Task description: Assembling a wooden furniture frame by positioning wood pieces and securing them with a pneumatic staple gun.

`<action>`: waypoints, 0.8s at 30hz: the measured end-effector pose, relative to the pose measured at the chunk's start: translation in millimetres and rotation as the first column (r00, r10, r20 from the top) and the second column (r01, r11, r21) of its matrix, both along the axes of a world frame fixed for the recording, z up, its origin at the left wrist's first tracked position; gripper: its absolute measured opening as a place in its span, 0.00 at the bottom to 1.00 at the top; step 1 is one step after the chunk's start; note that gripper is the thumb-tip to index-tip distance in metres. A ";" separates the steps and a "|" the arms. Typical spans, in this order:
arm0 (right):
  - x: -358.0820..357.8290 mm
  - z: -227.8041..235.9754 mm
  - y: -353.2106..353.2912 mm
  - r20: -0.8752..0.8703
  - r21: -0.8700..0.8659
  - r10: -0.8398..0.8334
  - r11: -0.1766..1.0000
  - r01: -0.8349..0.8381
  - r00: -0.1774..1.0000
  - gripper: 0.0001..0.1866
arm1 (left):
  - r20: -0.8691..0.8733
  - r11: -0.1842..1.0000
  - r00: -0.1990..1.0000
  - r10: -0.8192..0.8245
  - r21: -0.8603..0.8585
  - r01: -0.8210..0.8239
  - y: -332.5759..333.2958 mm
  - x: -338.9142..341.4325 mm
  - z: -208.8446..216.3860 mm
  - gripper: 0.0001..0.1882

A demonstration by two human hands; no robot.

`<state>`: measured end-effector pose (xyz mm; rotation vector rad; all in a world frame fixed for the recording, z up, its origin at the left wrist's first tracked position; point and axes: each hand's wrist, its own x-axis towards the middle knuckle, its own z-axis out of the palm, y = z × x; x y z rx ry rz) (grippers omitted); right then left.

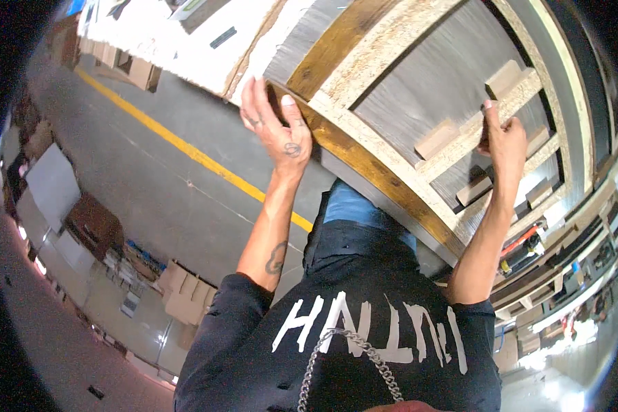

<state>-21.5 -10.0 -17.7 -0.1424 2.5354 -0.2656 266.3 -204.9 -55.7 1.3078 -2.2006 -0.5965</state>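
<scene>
A wooden frame (391, 141) of pale particle-board strips lies in front of me, with a stained brown beam (364, 158) along its near side. Behind the strips shows a grey wood-grain panel (439, 69). My left hand (278, 130) rests at the frame's left corner, fingers stretched and thumb apart. At the right, my right hand (507, 141) is closed at a particle-board crosspiece (456, 144), its lower fingers partly hidden. Small wooden blocks, one (437, 139) left of that hand and another (505, 79) beyond it, stand against the crosspiece.
A white, rough-edged sheet (178, 41) adjoins the frame at the upper left. Across the grey floor (151, 185) runs a yellow line (185, 145). Cardboard boxes (185, 292) stand at the lower left. Stacked wooden parts (563, 268) and tools are at the right.
</scene>
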 end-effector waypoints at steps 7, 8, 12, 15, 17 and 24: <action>19.7 -0.8 -8.3 -0.075 -0.066 -0.011 0.998 0.006 0.997 0.37 | -0.108 0.926 0.922 -0.372 -0.118 0.360 -18.2 -52.6 33.4 0.15; 21.5 -1.1 -5.2 -0.076 -0.065 -0.041 0.997 0.036 0.996 0.36 | -0.108 0.888 0.883 -0.456 -0.115 0.444 -13.2 -68.6 37.2 0.15; 27.0 5.6 -8.1 -0.113 -0.034 -0.073 0.997 0.070 0.991 0.34 | -0.217 0.689 0.660 -0.719 -0.093 0.719 12.4 -145.1 42.1 0.15; 29.9 -1.3 -6.1 -0.155 -0.103 -0.087 0.992 0.071 0.984 0.30 | -0.213 0.585 0.548 -0.809 -0.205 0.785 23.7 -207.7 28.4 0.16; 29.3 -0.1 -0.9 -0.158 -0.122 -0.109 0.988 0.090 0.981 0.29 | -0.201 0.549 0.512 -0.835 -0.239 0.801 30.9 -246.8 16.6 0.16; 25.1 2.0 -1.2 -0.086 -0.204 -0.103 0.975 0.083 0.991 0.31 | -0.260 0.751 0.731 -0.631 0.031 0.659 46.2 -251.3 -23.5 0.12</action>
